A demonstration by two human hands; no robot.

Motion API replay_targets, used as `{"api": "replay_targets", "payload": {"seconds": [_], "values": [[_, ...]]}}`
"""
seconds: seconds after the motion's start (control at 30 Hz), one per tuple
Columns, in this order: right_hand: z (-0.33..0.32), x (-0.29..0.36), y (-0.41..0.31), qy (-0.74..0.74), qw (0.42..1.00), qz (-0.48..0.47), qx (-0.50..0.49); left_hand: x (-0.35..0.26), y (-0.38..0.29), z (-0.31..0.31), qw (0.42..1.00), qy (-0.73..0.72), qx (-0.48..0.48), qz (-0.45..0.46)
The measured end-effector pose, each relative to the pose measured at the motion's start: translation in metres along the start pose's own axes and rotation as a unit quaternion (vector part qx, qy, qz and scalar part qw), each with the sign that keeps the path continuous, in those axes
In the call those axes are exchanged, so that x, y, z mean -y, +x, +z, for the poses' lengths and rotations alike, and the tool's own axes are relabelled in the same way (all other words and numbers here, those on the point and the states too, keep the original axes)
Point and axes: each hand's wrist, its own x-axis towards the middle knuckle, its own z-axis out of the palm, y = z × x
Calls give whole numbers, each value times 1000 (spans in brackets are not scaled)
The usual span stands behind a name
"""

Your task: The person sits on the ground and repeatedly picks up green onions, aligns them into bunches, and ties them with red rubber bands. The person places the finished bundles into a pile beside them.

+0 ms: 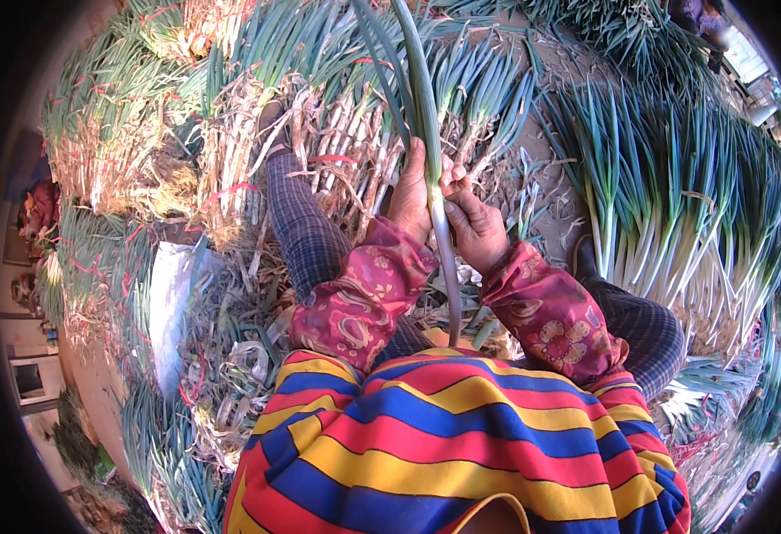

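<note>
One long green onion (423,100) stands nearly upright in front of my striped top, its green leaves running past the upper edge of the view. My left hand (411,197) is wrapped around it where the green meets the pale stalk. Close against the stalk on the other side, my right hand (477,223) has its thumb and curled fingers pinched together near the leaf joint. Whether a strip of skin is between those fingers cannot be made out. The lower stalk hangs down between my sleeves, and its root end is hidden by my top.
A large heap of green onions (684,220) leans at the right. Bundles tied with red string (230,133) stand ahead and to the left. Dry peelings (257,260) litter the ground around my legs. A white sheet (175,314) lies at left. Another person (704,20) is at upper right.
</note>
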Motion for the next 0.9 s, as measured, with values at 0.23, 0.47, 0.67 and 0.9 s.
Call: {"api": "replay_targets", "payload": {"seconds": [0.23,0.47,0.67,0.9], "values": [[6,-13,-14,-76,995,1,-67,6,-2,-15,997,-28,7,-67],[9,10,-14,-24,998,10,-51,-20,-14,-3,870,464,-68,150],[9,7,-17,84,996,-34,-19,-18,-22,1,882,447,-72,134],[1,-1,-11,-95,985,-142,4,-20,-26,3,914,399,-44,60]]}}
